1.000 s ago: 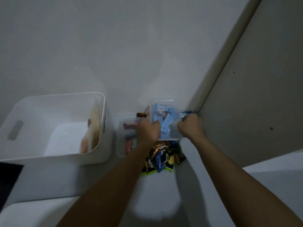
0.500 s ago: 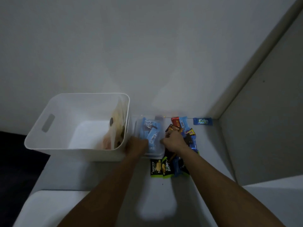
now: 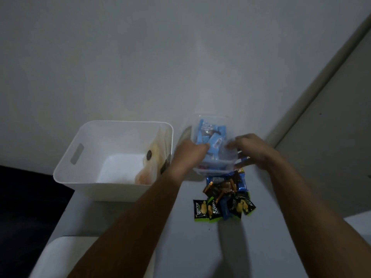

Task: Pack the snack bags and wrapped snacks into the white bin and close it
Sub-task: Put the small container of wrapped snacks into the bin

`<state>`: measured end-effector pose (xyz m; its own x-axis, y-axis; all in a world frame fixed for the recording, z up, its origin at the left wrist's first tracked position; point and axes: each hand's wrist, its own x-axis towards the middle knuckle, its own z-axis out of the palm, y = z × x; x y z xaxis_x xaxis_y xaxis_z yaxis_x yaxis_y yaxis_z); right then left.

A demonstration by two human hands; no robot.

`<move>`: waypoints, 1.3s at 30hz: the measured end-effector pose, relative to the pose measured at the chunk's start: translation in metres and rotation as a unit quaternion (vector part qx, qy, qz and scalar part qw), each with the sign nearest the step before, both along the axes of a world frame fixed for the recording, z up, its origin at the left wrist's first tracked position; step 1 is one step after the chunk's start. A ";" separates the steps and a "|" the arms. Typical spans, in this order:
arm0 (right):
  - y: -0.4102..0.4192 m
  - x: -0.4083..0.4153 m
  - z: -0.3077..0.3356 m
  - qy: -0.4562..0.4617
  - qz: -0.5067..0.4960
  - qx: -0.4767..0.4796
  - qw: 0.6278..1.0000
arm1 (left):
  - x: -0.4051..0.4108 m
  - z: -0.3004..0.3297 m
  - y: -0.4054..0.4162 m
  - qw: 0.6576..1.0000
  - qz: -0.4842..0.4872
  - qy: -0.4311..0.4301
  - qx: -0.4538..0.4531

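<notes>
Both hands, left (image 3: 189, 152) and right (image 3: 254, 150), grip clear tub (image 3: 215, 151) right of bin (image 3: 112, 157). Step: load. Next, probably: lift over rim.

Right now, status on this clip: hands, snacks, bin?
Left hand and right hand grip clear tub of blue snacks. White bin open alongside, lid unseen. Loose packets on table.
</notes>
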<state>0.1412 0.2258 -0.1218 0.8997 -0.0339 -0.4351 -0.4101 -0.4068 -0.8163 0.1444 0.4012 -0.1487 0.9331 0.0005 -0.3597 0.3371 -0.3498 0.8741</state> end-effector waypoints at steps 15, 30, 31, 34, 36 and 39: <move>0.242 0.038 0.012 0.039 0.106 0.044 0.993 | 0.016 0.032 0.240 0.991 0.079 0.068 0.079; 0.322 0.046 -0.106 0.185 0.072 0.052 0.979 | 0.035 -0.061 0.302 0.964 0.091 -0.088 0.235; 0.322 0.046 -0.105 0.183 0.069 0.056 0.979 | 0.035 -0.059 0.307 0.938 0.122 -0.199 0.255; 0.324 0.050 -0.103 0.189 0.081 0.051 0.977 | 0.035 -0.058 0.324 0.889 0.169 -0.293 0.308; 0.331 0.050 -0.102 0.191 0.095 0.033 0.977 | 0.037 -0.061 0.334 0.927 0.152 -0.196 0.281; 0.347 0.049 -0.101 0.173 0.141 -0.005 0.975 | 0.038 -0.071 0.339 0.947 0.128 -0.162 0.246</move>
